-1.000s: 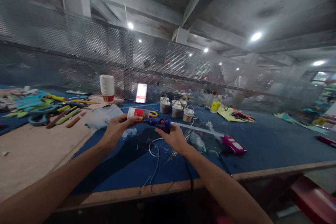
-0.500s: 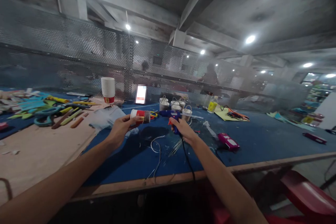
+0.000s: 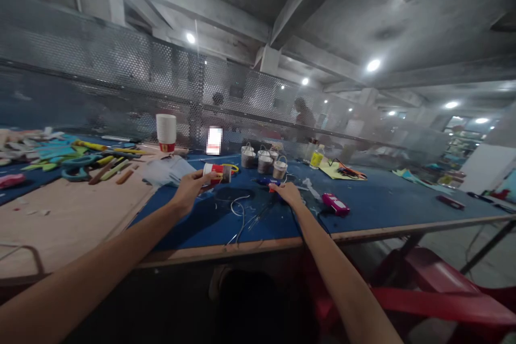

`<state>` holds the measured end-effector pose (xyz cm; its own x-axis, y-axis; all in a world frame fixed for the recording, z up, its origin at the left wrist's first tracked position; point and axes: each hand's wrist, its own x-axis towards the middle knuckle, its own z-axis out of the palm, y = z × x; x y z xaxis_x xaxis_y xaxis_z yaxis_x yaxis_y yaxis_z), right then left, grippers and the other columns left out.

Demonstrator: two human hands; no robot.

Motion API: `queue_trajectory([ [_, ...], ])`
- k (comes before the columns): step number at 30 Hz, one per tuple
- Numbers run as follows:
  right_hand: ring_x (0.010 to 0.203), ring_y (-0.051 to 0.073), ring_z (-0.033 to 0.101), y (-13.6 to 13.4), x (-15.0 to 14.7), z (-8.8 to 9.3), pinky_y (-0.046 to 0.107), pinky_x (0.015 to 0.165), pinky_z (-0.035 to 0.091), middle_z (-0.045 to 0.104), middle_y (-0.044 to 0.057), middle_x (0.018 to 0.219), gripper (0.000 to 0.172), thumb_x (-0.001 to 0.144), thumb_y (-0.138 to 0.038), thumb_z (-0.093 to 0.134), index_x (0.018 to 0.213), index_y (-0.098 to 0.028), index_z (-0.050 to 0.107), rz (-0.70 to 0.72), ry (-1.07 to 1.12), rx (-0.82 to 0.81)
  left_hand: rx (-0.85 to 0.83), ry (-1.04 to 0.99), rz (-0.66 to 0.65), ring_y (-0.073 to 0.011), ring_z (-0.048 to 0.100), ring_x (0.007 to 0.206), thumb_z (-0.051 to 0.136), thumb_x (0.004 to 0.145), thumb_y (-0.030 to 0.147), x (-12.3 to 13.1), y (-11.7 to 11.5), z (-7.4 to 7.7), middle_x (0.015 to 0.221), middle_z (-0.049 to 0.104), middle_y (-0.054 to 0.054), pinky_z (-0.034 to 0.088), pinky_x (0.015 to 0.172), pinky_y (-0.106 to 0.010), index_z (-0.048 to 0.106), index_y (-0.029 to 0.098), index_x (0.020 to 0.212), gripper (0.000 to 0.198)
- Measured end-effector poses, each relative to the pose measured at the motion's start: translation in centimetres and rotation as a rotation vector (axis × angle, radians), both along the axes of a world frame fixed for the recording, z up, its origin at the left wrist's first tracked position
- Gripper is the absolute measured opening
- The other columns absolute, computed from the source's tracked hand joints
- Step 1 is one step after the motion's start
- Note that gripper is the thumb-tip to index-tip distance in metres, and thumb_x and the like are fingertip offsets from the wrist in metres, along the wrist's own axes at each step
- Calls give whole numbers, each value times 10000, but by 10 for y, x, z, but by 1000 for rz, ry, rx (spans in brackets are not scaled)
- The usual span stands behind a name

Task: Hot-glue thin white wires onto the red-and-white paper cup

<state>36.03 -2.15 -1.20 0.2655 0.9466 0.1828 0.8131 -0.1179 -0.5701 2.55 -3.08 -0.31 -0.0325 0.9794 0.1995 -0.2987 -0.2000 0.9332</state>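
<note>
The blue counter (image 3: pixel 379 199) spreads under both hands, with a tall stack (image 3: pixel 166 130) of cups toward the back left. 4 small pails (image 3: pixel 265 164) stand beyond the hands, behind the gun. The gun (image 3: pixel 264 181) lies to the right of the held cup, its long axis running roughly left to right and its nozzle end pointing left, to the cup's side. The right hand (image 3: pixel 288 192) is closed about it near the orange trigger and is clearly the nearer of the 2; whether the gun also rests on the counter cannot be told. The cup (image 3: pixel 215 170) is held on its side by the left hand (image 3: pixel 189 188), fingers narrowed around its left part. Its axis is also near level, the brownish end facing the gun across a plain gap. Cup and gun do not touch.
</note>
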Motion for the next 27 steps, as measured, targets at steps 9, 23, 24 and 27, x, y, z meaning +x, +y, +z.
queue_trajectory([
  [9, 1143, 305, 688, -22, -20, 14, 339, 905, 473, 763, 166, 1090, 248, 929, -397, 724, 1010, -163, 724, -78, -100, 167, 27, -14, 2, -220, 734, 860, 961, 573, 405, 2, -9, 1, 897, 808, -80, 598, 801, -333, 812, 166, 866, 407],
  [23, 953, 190, 745, -15, -157, 22, 293, 906, 549, 810, 27, 962, 145, 863, -302, 816, 926, -180, 771, 843, 533, -101, 71, -135, -64, -243, 762, 956, 924, 687, 322, 2, -18, 12, 1027, 830, -110, 607, 894, -375, 805, 150, 950, 335],
  [24, 914, 184, 747, -16, -161, 21, 287, 884, 554, 801, 23, 911, 175, 860, -335, 825, 899, -178, 757, 867, 583, -133, 70, -133, -59, -246, 762, 954, 927, 678, 324, 2, -18, 12, 1027, 830, -106, 606, 893, -376, 807, 154, 954, 345],
  [27, 692, 159, 719, -19, -162, 22, 270, 737, 558, 724, -9, 725, 235, 924, -397, 763, 849, -183, 704, 870, 626, -157, 63, -113, -39, -254, 761, 964, 937, 660, 333, 0, -18, 11, 1012, 830, -95, 602, 888, -367, 814, 164, 960, 366],
])
